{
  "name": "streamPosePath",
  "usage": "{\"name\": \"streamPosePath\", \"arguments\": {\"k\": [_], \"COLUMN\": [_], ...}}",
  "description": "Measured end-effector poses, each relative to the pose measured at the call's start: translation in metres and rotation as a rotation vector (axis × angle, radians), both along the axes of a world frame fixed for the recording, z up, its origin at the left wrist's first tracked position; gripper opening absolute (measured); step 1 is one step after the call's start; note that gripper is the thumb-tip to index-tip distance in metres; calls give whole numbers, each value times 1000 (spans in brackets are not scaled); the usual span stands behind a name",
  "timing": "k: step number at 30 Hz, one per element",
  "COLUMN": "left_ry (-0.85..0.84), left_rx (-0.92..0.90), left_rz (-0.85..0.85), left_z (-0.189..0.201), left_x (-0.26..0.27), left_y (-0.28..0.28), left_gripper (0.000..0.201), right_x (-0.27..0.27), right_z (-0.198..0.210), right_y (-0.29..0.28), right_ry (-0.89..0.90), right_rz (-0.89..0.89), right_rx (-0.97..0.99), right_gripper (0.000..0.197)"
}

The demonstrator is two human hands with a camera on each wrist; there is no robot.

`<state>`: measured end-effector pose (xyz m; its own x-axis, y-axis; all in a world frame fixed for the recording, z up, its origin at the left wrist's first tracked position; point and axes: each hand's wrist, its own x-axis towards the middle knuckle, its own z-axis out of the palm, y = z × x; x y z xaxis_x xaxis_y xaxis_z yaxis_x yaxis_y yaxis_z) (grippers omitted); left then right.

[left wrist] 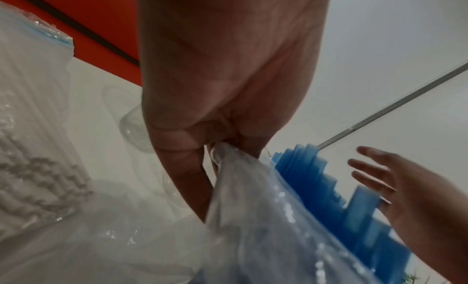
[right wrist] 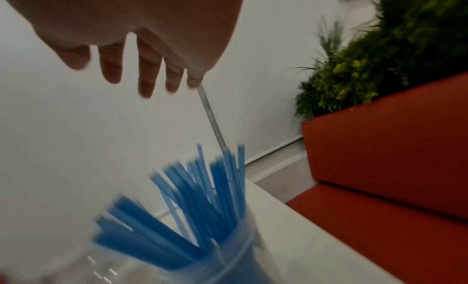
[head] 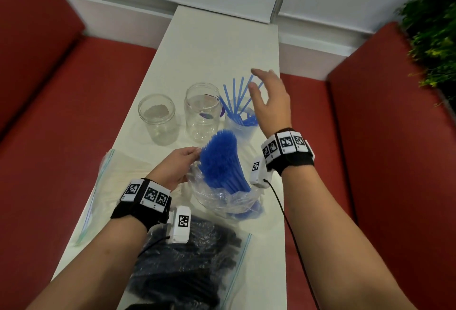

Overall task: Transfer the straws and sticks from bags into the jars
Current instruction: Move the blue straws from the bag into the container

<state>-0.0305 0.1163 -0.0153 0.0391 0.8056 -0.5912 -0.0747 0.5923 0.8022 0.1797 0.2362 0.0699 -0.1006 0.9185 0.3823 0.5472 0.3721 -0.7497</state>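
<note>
A clear bag (head: 222, 198) (left wrist: 266, 218) holds a thick bundle of blue straws (head: 220, 159) (left wrist: 359, 208), its mouth facing away from me. My left hand (head: 182, 161) (left wrist: 222, 146) pinches the bag's rim on the left. Behind it stand three clear jars. The rightmost jar (head: 240, 124) (right wrist: 228, 264) holds several blue straws (head: 237, 97) (right wrist: 197, 204) fanned out. My right hand (head: 266, 95) (right wrist: 142, 68) hovers above those straws with fingers spread, holding nothing. The middle jar (head: 202, 112) and left jar (head: 158, 119) hold no straws.
A zip bag of black straws (head: 187, 267) lies nearest me on the narrow white table (head: 217, 45). A zip bag of pale sticks (head: 118, 181) (left wrist: 33, 148) lies at the left. Red seats (head: 74, 112) flank the table; a green plant (head: 434, 21) (right wrist: 392, 48) stands at the far right.
</note>
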Motion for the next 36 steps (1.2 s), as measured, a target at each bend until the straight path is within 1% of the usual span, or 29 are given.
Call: {"name": "streamPosePath", "arguments": {"k": [1, 2, 3, 4, 8, 10, 11, 13, 16, 18, 20, 25, 28, 32, 34, 36], "left_ry": [8, 12, 13, 16, 50, 49, 49, 62, 81, 56, 22, 5, -15, -26, -32, -35], "left_rx": [6, 11, 14, 18, 46, 52, 49, 36, 21, 14, 17, 43, 34, 21, 14, 9], "left_rz": [-5, -13, -19, -26, -33, -22, -16, -8, -6, 6, 26, 26, 37, 44, 42, 41], "left_z": [2, 4, 5, 7, 13, 14, 14, 15, 15, 16, 19, 21, 21, 20, 20, 20], "left_x": [0, 1, 1, 2, 11, 17, 19, 21, 19, 17, 16, 12, 11, 11, 10, 10], "left_y": [-2, -5, -7, -11, -24, -31, -34, -40, -46, -49, -50, -50, -51, -54, -54, -54], "left_gripper": [28, 29, 29, 29, 28, 28, 28, 28, 27, 25, 25, 25, 25, 24, 24, 25], "right_x": [4, 6, 9, 11, 10, 7, 5, 4, 1, 2, 4, 9, 9, 10, 10, 9], "right_z": [6, 9, 8, 2, -40, -57, -63, -69, -73, -69, -61, -47, -51, -70, -70, -62], "right_y": [-11, -25, -39, -55, -110, -127, -133, -145, -154, -155, -154, -150, -157, -171, -170, -165], "right_ry": [176, 337, 450, 495, 291, 221, 193, 178, 153, 164, 194, 302, 396, 348, 347, 366], "right_rz": [1, 29, 68, 108, 218, 253, 251, 217, 175, 141, 117, 31, 17, -18, -25, -32], "right_rx": [-39, -138, -250, -343, -591, -627, -618, -601, -590, -592, -580, -466, -473, -567, -560, -514], "right_gripper": [29, 31, 36, 40, 55, 62, 63, 56, 41, 31, 25, 26, 26, 17, 15, 16]}}
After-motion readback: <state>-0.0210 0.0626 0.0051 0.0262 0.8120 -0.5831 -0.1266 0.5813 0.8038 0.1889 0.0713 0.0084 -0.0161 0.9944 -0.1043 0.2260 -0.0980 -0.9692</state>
